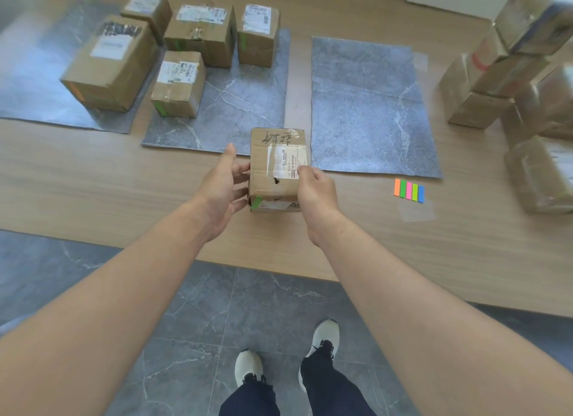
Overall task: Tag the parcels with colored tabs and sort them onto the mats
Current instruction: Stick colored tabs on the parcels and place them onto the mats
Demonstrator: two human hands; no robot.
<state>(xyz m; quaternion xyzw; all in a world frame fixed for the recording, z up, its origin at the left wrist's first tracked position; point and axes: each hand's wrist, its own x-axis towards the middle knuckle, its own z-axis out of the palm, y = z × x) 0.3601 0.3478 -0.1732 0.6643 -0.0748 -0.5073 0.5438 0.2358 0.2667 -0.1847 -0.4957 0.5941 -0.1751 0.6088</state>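
Brown cardboard is what every parcel here is made of, and one small parcel [277,169] sits between the two hands near the front edge of the wooden table [93,180]. It has a green tab [256,202] on its lower left corner, so I think its tagging is done and it only needs a mat now. The right hand [314,195] is curled around its right side with the thumb on top, holding it. The left hand [221,187] is open with fingers spread, just beside the left side, and I cannot tell if it touches. Three grey mats lie on the table. The left mat [28,83] holds two parcels, and the big one shows an orange tab. The middle mat [242,105] holds three parcels, each with a green tab. The right mat [369,105] has none. So five are sorted, and the green one in hand likely goes to the middle mat. A pile of parcels [511,83] waits on the right, at least six, though blur makes the count unsure. Five colored tabs [409,190] lie side by side near the right mat: orange, green, pink, light green, blue
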